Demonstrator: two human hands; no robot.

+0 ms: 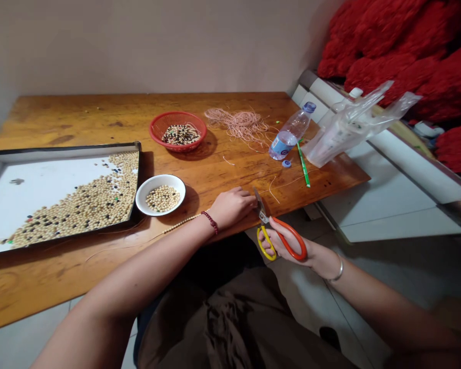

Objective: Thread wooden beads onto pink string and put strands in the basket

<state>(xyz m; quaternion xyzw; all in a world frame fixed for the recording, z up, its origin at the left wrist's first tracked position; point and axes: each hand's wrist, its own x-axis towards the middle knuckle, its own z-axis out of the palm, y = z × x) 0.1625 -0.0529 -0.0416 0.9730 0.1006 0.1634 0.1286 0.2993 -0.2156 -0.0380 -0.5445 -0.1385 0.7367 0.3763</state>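
Nearest of all, a lap point(218, 320) in dark brown cloth, below two bare forearms reaching out over the edge of a wooden table point(77, 120). Right hand point(292, 248) just off the table edge, fingers point(271, 241) closed through the loops of orange-and-yellow scissors point(286, 241), grip firm, metal blades pointing up and away. Left hand point(230, 207) resting on the table edge just beside the blades, fingers point(246, 197) curled close together; whether anything thin lies pinched there, impossible to tell. Red bead bracelet point(210, 222) on the left wrist, metal bangle point(338, 269) on the right. Strand of pale beads point(180, 223) running out from under the left wrist, with loose thread point(119, 247) lying on the wood farther left. Just past the left hand, a white bowl point(148, 200) of pale beads. Beyond that, a white-lined metal tray point(61, 152) under a sloping spread of pale and dark beads. Farther along the table, a red plastic basket point(177, 117) of mixed beads, a tangle of pale pink cord point(238, 123), a tilted water bottle point(291, 131), a small blue cap point(286, 163), and a green stick point(303, 164). Farthest off, a clear plastic bag point(353, 125), heaped red bundles point(399, 56), and a bare wall point(138, 46).
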